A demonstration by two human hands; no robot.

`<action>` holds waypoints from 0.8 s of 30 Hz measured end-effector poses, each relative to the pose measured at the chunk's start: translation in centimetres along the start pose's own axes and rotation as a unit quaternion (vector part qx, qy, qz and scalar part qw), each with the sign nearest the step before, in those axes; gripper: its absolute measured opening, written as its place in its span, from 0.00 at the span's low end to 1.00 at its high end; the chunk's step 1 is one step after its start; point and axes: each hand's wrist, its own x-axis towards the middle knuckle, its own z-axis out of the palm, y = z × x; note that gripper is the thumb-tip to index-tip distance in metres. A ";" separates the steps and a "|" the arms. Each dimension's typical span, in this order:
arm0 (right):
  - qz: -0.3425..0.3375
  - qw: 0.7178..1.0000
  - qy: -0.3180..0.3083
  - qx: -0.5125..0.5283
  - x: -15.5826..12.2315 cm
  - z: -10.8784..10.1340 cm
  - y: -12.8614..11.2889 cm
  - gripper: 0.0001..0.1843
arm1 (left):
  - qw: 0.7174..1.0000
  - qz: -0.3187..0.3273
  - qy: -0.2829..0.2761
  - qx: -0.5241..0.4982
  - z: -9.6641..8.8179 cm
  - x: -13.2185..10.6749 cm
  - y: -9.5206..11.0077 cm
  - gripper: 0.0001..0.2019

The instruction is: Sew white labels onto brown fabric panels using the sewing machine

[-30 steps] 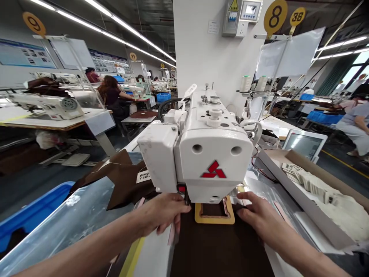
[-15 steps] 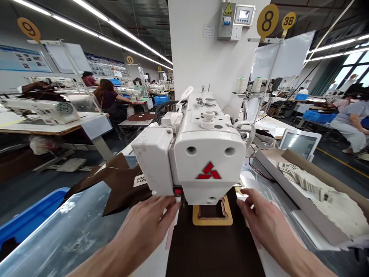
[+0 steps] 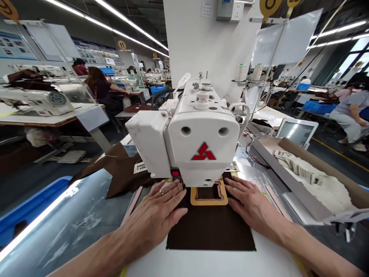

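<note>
As both hands (image 3: 152, 207) press, dark fabric (image 3: 210, 231) lies flat.

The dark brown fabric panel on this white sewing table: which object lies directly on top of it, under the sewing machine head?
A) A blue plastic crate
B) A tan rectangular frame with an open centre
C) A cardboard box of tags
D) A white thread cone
B: the tan rectangular frame lies on the dark brown fabric panel, under the white sewing machine head, between the flat left hand and right hand.
</note>
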 end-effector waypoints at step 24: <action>-0.156 0.971 0.111 -0.144 -7.5 -0.3 -2.5 0.21 | 0.994 0.077 0.061 0.058 -1.2 -6.2 3.0 0.29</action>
